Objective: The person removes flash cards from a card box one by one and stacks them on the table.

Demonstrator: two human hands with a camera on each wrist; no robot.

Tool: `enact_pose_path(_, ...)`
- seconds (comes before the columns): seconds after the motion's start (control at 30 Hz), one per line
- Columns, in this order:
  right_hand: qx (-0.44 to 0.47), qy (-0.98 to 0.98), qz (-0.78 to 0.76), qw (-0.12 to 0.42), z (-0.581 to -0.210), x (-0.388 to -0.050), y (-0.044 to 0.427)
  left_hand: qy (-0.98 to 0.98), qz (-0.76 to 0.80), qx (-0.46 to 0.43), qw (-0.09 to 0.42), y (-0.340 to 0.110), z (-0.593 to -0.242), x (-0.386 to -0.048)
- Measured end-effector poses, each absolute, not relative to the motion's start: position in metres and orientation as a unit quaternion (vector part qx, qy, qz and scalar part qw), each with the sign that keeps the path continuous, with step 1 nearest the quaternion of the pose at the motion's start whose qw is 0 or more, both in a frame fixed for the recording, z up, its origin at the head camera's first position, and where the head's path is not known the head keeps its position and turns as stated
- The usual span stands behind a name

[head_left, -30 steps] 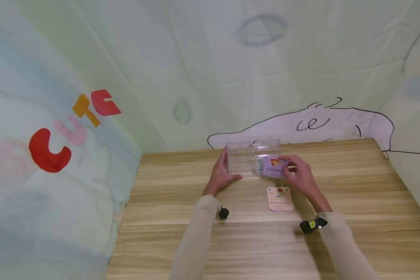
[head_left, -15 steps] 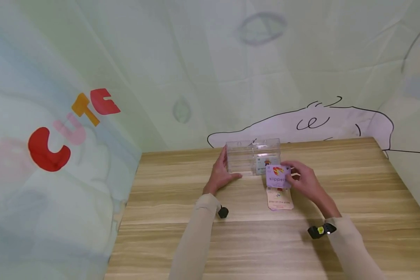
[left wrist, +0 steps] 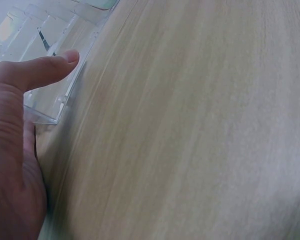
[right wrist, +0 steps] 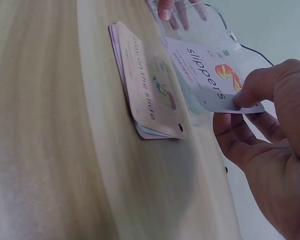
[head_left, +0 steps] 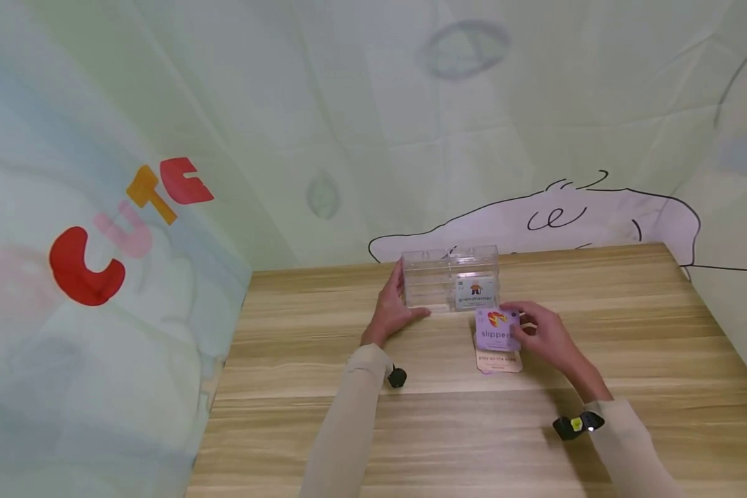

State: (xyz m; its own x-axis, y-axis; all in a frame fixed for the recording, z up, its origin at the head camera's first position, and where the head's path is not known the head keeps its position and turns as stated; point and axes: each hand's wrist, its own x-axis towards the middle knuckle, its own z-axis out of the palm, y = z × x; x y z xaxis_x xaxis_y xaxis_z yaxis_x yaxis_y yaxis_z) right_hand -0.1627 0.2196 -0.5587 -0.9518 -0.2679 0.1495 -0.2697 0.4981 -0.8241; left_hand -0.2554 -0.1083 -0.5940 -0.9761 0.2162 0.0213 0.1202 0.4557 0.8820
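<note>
My right hand (head_left: 543,335) pinches a purple flashcard (head_left: 496,330) printed "slippers" by its right edge, thumb on the printed face. The card hovers over a small pile of flashcards (right wrist: 152,90) on the table, whose top one is peach and reads "play on the slide". Behind, a clear plastic card rack (head_left: 427,280) stands near the table's back edge. A pale green "grandfather" flashcard (head_left: 475,293) leans in its right half. My left hand (head_left: 391,315) holds the rack's left end, with the thumb (left wrist: 50,70) along its front and the other fingers mostly hidden.
The wood-grain table (head_left: 448,429) ends just behind the rack, where a printed fabric backdrop (head_left: 324,138) hangs. Another stretch of fabric with "CUTE" letters (head_left: 88,266) rises on the left. A black wrist camera (head_left: 569,427) sits on my right wrist.
My right hand has drawn the slippers card out from in front of the rack, down towards me over the pile. The grandfather card now shows fully. My left hand has stayed put.
</note>
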Motion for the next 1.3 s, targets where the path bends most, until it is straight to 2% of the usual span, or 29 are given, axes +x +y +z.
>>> enact_pose_path(0.43, 0.118, -0.866, 0.482, -0.055, -0.567, -0.151, 0.221, 0.85, 0.515, 0.1, 0.045, -0.108, -0.594, -0.256)
enact_pose_path(0.7, 0.123, -0.866, 0.48, -0.071, -0.57, -0.15, 0.219, 0.847, 0.52, 0.099, 0.044, -0.108, -0.594, -0.256)
enact_pose_path(1.3, 0.162, -0.893, 0.419, -0.037, -0.576, -0.15, 0.212, 0.847, 0.52, 0.098, 0.048, -0.108, -0.593, -0.256)
